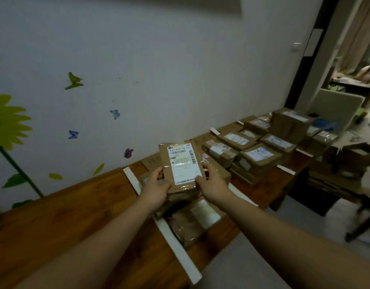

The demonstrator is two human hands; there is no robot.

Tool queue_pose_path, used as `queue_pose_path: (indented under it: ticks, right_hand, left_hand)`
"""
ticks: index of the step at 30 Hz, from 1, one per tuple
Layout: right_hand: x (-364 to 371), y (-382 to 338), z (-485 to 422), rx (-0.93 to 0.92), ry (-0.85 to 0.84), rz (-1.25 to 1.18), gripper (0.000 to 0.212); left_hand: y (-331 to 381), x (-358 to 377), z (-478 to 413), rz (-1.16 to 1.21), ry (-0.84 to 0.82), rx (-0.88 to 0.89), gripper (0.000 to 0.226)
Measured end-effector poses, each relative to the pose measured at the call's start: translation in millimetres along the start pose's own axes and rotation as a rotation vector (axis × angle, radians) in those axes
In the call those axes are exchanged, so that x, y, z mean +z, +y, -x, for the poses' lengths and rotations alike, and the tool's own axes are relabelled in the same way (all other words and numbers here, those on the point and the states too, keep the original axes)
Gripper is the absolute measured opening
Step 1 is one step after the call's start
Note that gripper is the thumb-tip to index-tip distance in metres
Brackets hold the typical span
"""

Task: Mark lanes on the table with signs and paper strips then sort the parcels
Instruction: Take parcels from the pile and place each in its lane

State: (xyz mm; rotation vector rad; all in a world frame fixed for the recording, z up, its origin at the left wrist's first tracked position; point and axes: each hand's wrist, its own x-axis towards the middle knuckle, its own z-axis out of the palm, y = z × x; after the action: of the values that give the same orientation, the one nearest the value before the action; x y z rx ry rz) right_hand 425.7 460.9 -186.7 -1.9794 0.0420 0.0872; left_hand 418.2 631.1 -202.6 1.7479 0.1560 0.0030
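I hold a flat brown parcel (181, 163) with a white shipping label upright above the wooden table (75, 215). My left hand (156, 187) grips its lower left edge and my right hand (211, 182) grips its lower right corner. Below it lie other brown parcels (197, 220) between two white paper strips; the near strip (175, 245) runs toward the table's front edge. Further right, stacks of labelled parcels (257, 157) fill the lanes, split by more strips (285, 169).
The table stands against a white wall with flower and butterfly stickers (73, 81). Cardboard boxes (351, 159) sit beyond the table's right end, next to a grey panel (336, 109) and a dark chair leg (359, 228). The left part of the table shows bare wood.
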Motion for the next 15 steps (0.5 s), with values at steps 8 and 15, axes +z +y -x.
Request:
queue_pose_path:
  ticks: [8, 15]
  right_hand:
    - [-113, 82, -40, 0.041, -0.079, 0.105, 0.046]
    - [-150, 119, -48, 0.096, -0.154, 0.144, 0.042]
  left_hand:
    - [-2, 134, -15, 0.049, -0.071, -0.147, 0.04]
    - [-12, 184, -15, 0.011, -0.102, -0.265, 0.052]
